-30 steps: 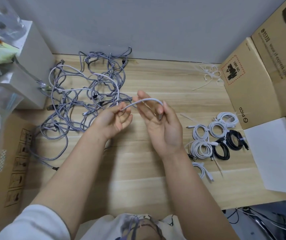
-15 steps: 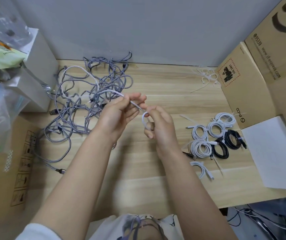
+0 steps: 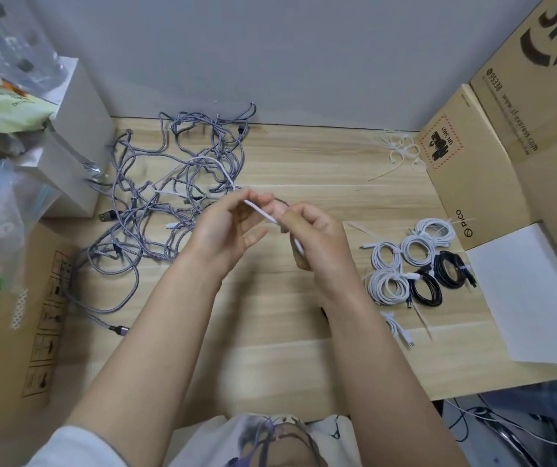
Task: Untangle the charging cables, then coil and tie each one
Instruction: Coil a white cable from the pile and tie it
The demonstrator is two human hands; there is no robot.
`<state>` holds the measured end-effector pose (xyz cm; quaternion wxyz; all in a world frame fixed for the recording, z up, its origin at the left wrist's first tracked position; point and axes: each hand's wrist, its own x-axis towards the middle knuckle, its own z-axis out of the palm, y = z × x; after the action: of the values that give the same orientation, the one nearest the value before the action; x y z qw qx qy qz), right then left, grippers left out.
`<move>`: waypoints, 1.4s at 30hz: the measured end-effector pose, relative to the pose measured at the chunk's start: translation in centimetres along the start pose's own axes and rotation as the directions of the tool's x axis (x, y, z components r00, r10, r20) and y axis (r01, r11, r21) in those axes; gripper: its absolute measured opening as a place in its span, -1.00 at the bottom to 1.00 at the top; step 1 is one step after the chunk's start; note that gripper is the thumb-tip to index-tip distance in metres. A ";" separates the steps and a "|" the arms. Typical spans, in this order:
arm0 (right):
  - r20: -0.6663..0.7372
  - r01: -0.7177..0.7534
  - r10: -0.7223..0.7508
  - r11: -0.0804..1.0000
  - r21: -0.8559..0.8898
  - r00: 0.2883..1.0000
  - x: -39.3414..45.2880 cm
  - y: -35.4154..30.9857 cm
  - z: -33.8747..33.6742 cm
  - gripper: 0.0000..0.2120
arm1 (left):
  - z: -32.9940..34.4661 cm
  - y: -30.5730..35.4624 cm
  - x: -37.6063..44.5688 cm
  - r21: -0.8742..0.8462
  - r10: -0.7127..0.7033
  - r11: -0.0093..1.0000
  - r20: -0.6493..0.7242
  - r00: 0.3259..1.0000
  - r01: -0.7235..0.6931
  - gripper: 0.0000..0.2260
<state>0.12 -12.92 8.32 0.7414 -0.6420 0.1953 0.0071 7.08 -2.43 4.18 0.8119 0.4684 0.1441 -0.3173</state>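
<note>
Coiling the white cable (image 3: 259, 211)

My left hand (image 3: 224, 230) pinches it and my right hand (image 3: 319, 239) grips the loop; I should feed even, untwisted turns from the tangle (image 3: 169, 197).

Wooden table (image 3: 270, 332) bears tangled grey cables (image 3: 169, 183), tied coils (image 3: 405, 264)

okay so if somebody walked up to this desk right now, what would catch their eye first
Most likely the two hands at the middle of the table, the left hand and right hand both pinching a white cable stretched between them. Behind the left hand sprawls a big tangle of grey braided cables, running back to the wall. On the right sits a neat cluster of coiled white and black cables, already tied.
</note>
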 end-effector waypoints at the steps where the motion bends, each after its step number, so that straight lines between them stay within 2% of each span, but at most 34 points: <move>1: 0.037 -0.031 0.029 0.997 0.071 0.999 -0.1 -0.3 -0.4 -0.71 | -0.4 0.1 0.5 -0.058 -0.014 0.998 -0.067 0.998 0.010 -0.73; 3: 0.136 -0.078 0.045 0.964 0.255 0.990 -0.3 -0.9 -1.5 -0.78 | -1.5 0.4 1.4 -0.178 -0.050 0.984 -0.169 0.984 0.019 -0.73; 5: 0.258 -0.061 -0.046 0.918 0.393 0.965 -0.8 -1.5 -2.6 -0.77 | -2.8 0.6 2.1 -0.279 -0.091 0.960 -0.233 0.968 0.024 -0.72; 7: 0.325 -0.022 -0.137 0.897 0.441 0.936 -1.2 -2.1 -3.6 -0.74 | -3.9 0.7 2.3 -0.318 -0.090 0.948 -0.278 0.956 -0.003 -0.72; 10: 0.251 -0.008 -0.063 0.962 0.271 0.966 -1.2 -2.3 -3.8 -0.76 | -4.0 0.8 1.8 -0.251 -0.009 0.967 -0.247 0.969 -0.055 -0.75; 13: 0.078 -0.012 0.013 1.000 -0.013 0.997 -0.9 -1.6 -2.6 -0.62 | -2.8 0.6 0.6 -0.142 0.095 0.984 -0.088 0.992 -0.107 -0.79; 15: 0.010 -0.024 0.026 0.988 -0.153 1.000 -0.6 -0.9 -1.7 -0.64 | -1.9 0.2 -0.1 0.020 0.163 0.986 0.024 0.986 -0.164 -0.86; 17: -0.002 -0.044 0.044 0.978 -0.203 0.999 -0.1 -0.3 -1.0 -0.70 | -1.2 -0.3 -0.8 0.180 0.219 0.955 0.111 0.970 -0.236 -0.89; 19: 0.029 -0.056 0.065 0.967 -0.248 0.997 0.3 0.4 -0.4 -0.77 | -0.7 -0.9 -1.2 0.236 0.246 0.930 0.168 0.955 -0.281 -0.90; 22: 0.153 -0.030 0.073 0.963 -0.269 0.985 0.6 1.1 0.2 -0.95 | -0.4 -1.5 -1.5 0.277 0.231 0.918 0.214 0.949 -0.285 -0.91; 25: 0.175 0.008 0.038 0.967 -0.256 0.984 0.6 1.4 0.2 -0.87 | -0.6 -1.4 -1.5 0.270 0.197 0.927 0.241 0.950 -0.260 -0.83; 28: 0.086 -0.001 0.021 0.974 -0.228 0.996 1.0 1.8 0.4 -0.84 | -1.0 -1.1 -1.0 0.272 0.128 0.944 0.215 0.968 -0.185 -0.83; 30: -0.004 0.043 -0.048 0.925 -0.376 0.999 1.2 2.4 0.5 -0.80 | -1.0 -0.3 -0.2 0.214 0.053 0.972 0.184 0.981 -0.093 -0.90; 32: -0.040 0.068 -0.099 0.877 -0.476 0.994 1.1 2.3 0.3 -0.76 | -1.3 1.0 1.1 0.107 -0.027 0.994 0.109 0.994 0.016 -0.83; 34: -0.022 0.106 -0.129 0.893 -0.438 0.991 0.4 1.4 0.4 -0.70 | -2.2 2.6 2.6 0.019 -0.087 0.996 0.049 0.995 0.086 -0.69; 36: 0.056 0.164 -0.154 0.941 -0.296 0.986 -0.6 -0.1 0.6 -0.68 | -3.5 3.7 4.3 -0.059 -0.108 0.992 0.002 0.994 0.108 -0.58; 39: 0.175 0.217 -0.220 0.976 0.035 0.960 -1.7 -2.1 0.5 -0.65 | -5.4 4.3 6.2 -0.162 -0.129 0.981 -0.112 0.985 0.110 -0.66; 42: 0.144 0.224 -0.238 0.969 0.102 0.961 -1.7 -2.8 0.1 -0.66 | -6.3 4.4 6.9 -0.102 -0.097 0.991 -0.147 0.984 0.082 -0.76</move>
<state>-0.67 -12.95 11.49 0.7767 -0.6258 0.0607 -0.0378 15.59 1.89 0.14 0.8049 0.4449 0.2412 -0.3098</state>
